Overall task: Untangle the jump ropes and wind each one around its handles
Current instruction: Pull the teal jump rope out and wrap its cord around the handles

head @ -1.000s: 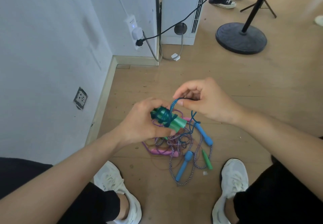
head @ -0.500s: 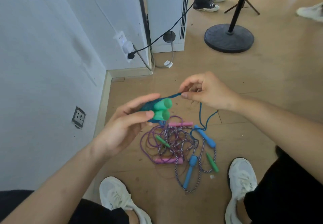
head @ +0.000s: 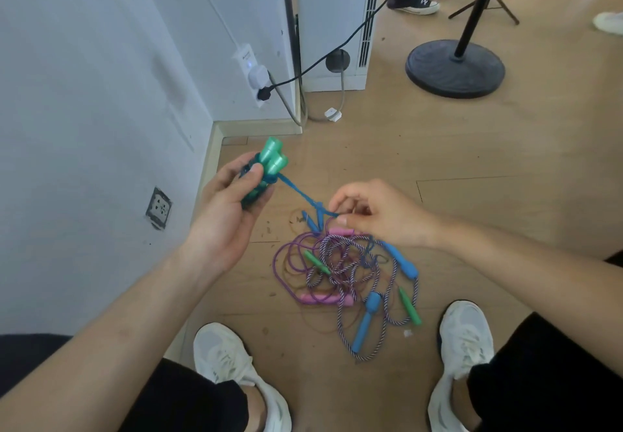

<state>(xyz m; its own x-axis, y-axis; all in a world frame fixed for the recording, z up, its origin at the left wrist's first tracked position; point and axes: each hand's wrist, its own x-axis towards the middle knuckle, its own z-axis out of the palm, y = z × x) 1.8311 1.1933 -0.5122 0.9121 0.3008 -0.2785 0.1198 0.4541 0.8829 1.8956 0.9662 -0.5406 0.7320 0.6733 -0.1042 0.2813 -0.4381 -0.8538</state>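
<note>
Winding a jump rope onto its handles, a person works with two bare hands above a wooden floor [head: 472, 168], seen from a head camera looking down. At ten o'clock from centre, the left hand [head: 232, 206] has fingers and thumb curled round a pair of green handles [head: 271, 160], held side by side with turns of cord already around them. From that bundle a blue cord [head: 298, 194] runs taut toward four o'clock to the right hand [head: 381, 217], whose thumb and fingertips pinch it just past a small knot. Directly below, at six o'clock from the right hand, the tangle of ropes [head: 344, 270] lies on the floor: purple and striped cords looped through each other, with a pink handle [head: 325, 298], a blue handle [head: 365, 320] and a slim green handle [head: 409, 307] among them. To finish this rope well, the cord likely needs steady tension, each turn laid beside the last, the left thumb pressing the wraps, and the tail lifted clear of the pile so it does not snag. No box, bag or bin shows; everything lies loose.
</note>
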